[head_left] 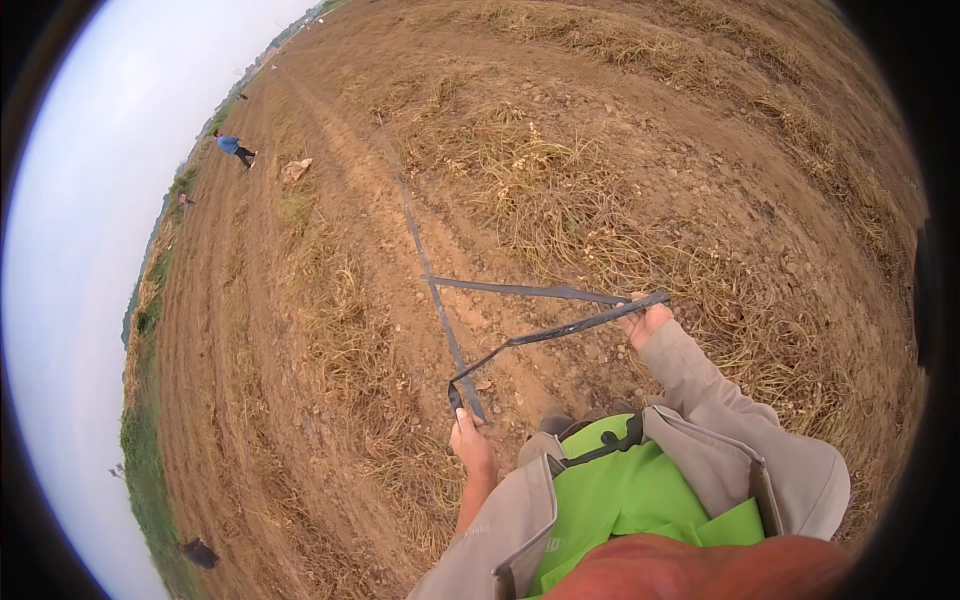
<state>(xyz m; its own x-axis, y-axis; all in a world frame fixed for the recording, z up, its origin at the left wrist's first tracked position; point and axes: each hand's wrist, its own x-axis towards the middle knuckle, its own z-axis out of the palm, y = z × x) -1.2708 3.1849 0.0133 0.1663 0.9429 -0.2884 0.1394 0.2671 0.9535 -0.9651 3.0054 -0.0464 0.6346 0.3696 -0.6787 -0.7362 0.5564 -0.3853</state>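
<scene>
A long flat black drip tape [410,215] runs down the bare soil strip from the far field toward me. Nearer me it leaves the ground and doubles back in a long loop. My right hand [645,322], arm stretched out to the right, is closed round the fold of that loop. Low in front of me, my left hand [472,440] pinches a bunched piece of the tape [455,396]. Between both hands one length hangs in the air with a kink; a second length goes from the right hand back to the line on the soil.
Piles of dry pulled plants [560,200] lie in rows on both sides of the soil strip. A person in a blue top [230,145] stands far off to the left, near a pale sack [296,170]. A dark object [198,553] lies by the green field edge.
</scene>
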